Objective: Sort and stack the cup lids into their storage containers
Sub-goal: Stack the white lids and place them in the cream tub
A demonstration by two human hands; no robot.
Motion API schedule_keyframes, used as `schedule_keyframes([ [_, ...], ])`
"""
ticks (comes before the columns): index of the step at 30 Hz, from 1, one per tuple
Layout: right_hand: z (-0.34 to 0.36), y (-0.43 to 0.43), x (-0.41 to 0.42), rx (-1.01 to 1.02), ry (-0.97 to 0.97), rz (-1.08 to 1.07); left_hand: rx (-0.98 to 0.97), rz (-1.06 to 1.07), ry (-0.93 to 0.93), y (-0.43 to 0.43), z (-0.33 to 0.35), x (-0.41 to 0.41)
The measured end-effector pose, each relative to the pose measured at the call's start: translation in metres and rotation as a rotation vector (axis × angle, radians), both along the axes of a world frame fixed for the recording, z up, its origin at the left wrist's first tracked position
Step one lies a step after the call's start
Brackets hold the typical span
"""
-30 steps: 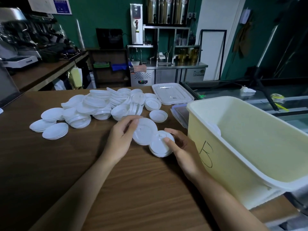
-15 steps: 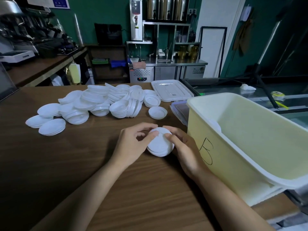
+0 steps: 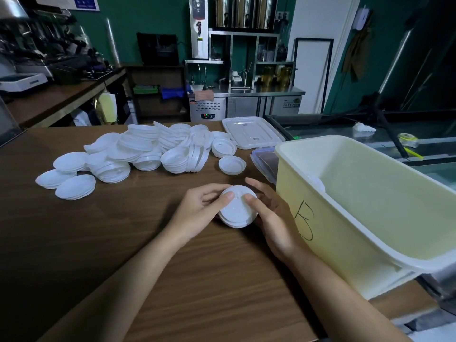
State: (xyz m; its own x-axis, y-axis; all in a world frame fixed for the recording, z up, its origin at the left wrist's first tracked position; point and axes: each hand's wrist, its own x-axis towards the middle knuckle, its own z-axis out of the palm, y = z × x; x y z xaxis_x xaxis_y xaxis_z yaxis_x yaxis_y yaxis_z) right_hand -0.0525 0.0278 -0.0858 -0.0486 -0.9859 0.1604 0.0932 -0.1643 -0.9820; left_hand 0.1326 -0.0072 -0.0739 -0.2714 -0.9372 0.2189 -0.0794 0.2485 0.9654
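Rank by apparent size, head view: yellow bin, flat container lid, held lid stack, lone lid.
1. yellow bin
2. flat container lid
3. held lid stack, lone lid: alike; stack is nearer the camera, so unranked

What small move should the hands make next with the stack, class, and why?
Probably lift the stack and carry it right, over the rim of the bin. The left hand and right hand both grip it, thumbs on top. Its lids look nested, and the open bin stands just beside it.
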Motion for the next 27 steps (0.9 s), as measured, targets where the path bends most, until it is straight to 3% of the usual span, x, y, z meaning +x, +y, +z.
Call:
schedule_keyframes([
  [14, -0.003, 0.0, 0.001, -0.021, 0.068, -0.035, -0.052, 0.006, 0.007, -0.007, -0.005, 0.002],
  [20, -0.005, -0.002, 0.006, -0.046, 0.155, -0.189, -0.288, 0.19, -0.272, -0.023, -0.015, 0.012],
  [27, -0.01, -0.007, 0.006, -0.055, 0.206, -0.222, -0.548, 0.144, -0.634, -0.073, -0.017, 0.004],
])
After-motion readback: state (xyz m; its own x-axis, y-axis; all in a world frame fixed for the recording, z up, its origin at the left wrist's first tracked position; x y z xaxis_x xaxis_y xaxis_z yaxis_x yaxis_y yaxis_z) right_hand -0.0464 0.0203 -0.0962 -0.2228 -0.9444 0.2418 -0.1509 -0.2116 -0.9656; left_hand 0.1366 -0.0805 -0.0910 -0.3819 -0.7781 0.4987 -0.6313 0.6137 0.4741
